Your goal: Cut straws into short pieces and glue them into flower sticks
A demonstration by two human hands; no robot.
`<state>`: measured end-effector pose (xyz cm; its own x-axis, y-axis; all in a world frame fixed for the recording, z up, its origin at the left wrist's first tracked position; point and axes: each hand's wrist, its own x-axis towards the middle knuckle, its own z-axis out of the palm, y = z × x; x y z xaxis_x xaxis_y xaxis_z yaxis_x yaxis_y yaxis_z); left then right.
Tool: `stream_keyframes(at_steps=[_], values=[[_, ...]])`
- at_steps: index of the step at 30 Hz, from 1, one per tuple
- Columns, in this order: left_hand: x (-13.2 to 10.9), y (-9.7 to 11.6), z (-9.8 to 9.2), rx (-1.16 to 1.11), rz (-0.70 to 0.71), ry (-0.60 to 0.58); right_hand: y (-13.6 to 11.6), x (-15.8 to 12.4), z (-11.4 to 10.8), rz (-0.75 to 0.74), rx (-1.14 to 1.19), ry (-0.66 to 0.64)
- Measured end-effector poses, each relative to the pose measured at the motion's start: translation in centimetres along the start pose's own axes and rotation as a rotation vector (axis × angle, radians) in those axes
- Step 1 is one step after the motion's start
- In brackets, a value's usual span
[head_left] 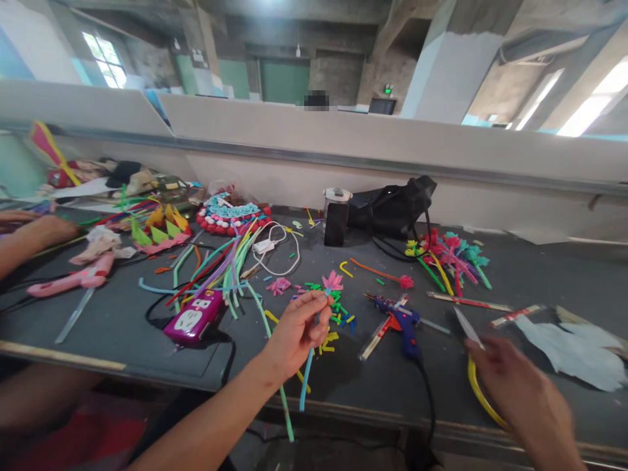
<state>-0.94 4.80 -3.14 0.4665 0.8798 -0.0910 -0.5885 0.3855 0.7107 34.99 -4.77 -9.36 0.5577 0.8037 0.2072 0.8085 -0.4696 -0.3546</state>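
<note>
My left hand (299, 330) pinches the blue stem (307, 379) of a pipe-cleaner flower, its pink fringed head (332, 281) rising above the fingertips. Off to the right, my right hand (520, 386) is closed around a pair of scissors with its blade (468, 327) pointing away from me. The scissors' yellow handle (479, 396) shows below the fingers; the pivot is covered. Behind my left hand lie short green, blue and yellow pipe-cleaner pieces (338, 307) and a loose pink piece (279, 286). Between my hands rests a blue glue gun (405, 327).
At the left a co-worker's hand (52, 229) is beside a pink glue gun (86, 278). A purple power box (193, 318) and long pipe cleaners (235, 261) lie left of centre. Finished flowers (451, 255), a black bag (387, 209) and a phone (336, 224) are farther back.
</note>
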Motion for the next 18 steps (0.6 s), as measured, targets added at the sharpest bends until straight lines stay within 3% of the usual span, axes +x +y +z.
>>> stream_keyframes(at_steps=[3, 7, 13, 15, 18], values=[[0.0, 0.0, 0.2, -0.007, -0.004, 0.009, -5.6, -1.8, 0.7, -0.048, 0.089, -0.266], [-0.1, 0.0, 0.2, -0.003, -0.003, 0.011, -10.0, -2.7, 2.6, -0.149, 0.031, -0.176], [-0.2, 0.0, 0.3, 0.021, -0.009, 0.036, -10.6, -0.9, 2.5, -0.037, 0.102, -0.246], [-0.3, 0.2, 0.5, 0.013, -0.006, 0.058, -10.6, -0.4, 1.7, 0.071, 0.319, -0.296], [-0.4, 0.4, 0.7, 0.007, 0.001, 0.075, -11.1, -0.4, 0.4, 0.255, 0.85, -0.354]])
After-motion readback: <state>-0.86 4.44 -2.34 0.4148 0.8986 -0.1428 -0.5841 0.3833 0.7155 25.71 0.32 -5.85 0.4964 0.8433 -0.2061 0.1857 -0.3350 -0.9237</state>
